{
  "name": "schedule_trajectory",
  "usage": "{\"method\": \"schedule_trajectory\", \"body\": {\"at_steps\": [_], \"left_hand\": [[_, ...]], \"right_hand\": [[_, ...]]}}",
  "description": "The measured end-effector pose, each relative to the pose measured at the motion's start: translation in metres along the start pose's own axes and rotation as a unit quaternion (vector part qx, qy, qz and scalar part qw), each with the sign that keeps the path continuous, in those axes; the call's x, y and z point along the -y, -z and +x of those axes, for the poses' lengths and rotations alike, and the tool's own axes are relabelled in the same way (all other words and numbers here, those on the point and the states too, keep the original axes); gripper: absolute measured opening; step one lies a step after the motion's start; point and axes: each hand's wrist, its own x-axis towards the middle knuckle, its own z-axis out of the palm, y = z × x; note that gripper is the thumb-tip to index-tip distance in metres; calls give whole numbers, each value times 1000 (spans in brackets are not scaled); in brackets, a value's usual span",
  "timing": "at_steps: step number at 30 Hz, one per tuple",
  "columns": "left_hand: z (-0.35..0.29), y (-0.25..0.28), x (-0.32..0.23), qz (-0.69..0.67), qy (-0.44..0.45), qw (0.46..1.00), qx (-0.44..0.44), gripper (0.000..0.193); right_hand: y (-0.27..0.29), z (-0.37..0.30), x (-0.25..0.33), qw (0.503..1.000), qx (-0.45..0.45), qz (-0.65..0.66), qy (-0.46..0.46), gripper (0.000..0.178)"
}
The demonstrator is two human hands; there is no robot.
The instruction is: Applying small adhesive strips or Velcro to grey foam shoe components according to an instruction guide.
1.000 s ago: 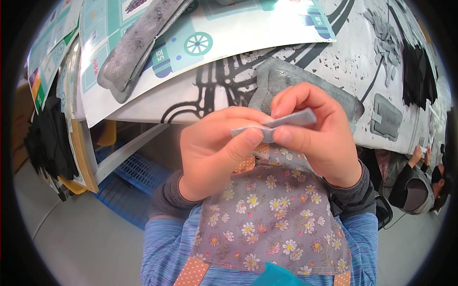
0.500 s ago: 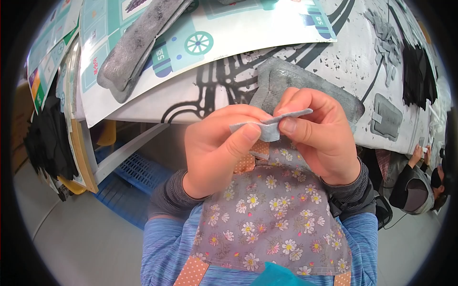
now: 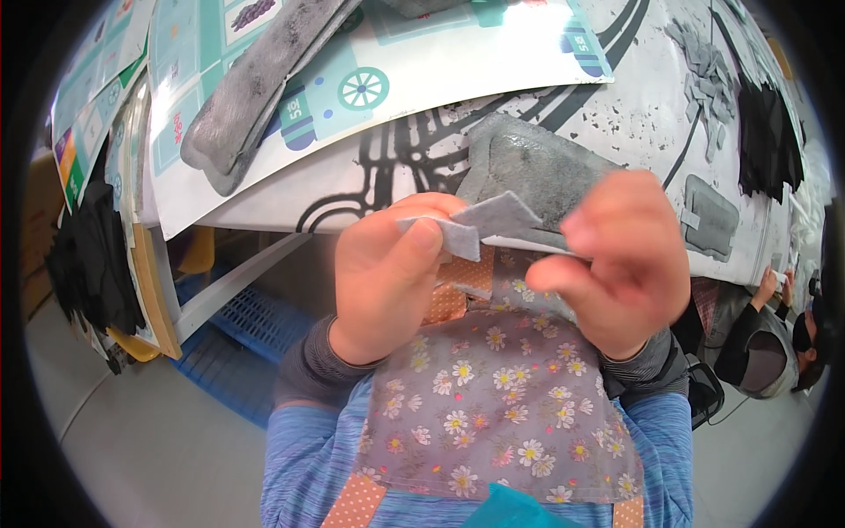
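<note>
A small grey felt strip, bent into two flaps, is pinched between the thumb and fingers of my left hand. Its longer flap points up and to the right. My right hand is apart from the strip, slightly blurred, with a gap between thumb and fingers and nothing seen in it. Just beyond both hands, a dark grey padded fabric piece lies on the table, partly hidden by the right hand. A smaller grey padded piece with a light tab lies to its right.
A long grey padded piece rests on a printed sheet at the upper left. Grey strips and a black bundle lie at the right. Blue crates stand below the table. Another person works at the far right.
My right hand has let go of the felt strip and moved right, its fingers opening. My left hand still holds the strip, whose free flap now shows broader.
</note>
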Motion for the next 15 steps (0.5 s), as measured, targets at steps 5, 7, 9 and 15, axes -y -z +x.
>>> {"method": "schedule_trajectory", "body": {"at_steps": [5, 7, 9, 15], "left_hand": [[2, -16, -4, 31, 14, 998, -50, 26], [1, -18, -3, 29, 15, 998, -57, 26], [0, -19, -2, 28, 16, 997, -66, 25], [-4, -14, -3, 38, 11, 998, -42, 24]], "right_hand": [[0, -8, 20, 941, -67, -285, 171, 42], [-4, -10, 21, 932, -87, -303, 178, 41], [-5, -11, 23, 931, -118, -296, 180, 37], [16, -3, 38, 944, 62, -312, 89, 13]]}}
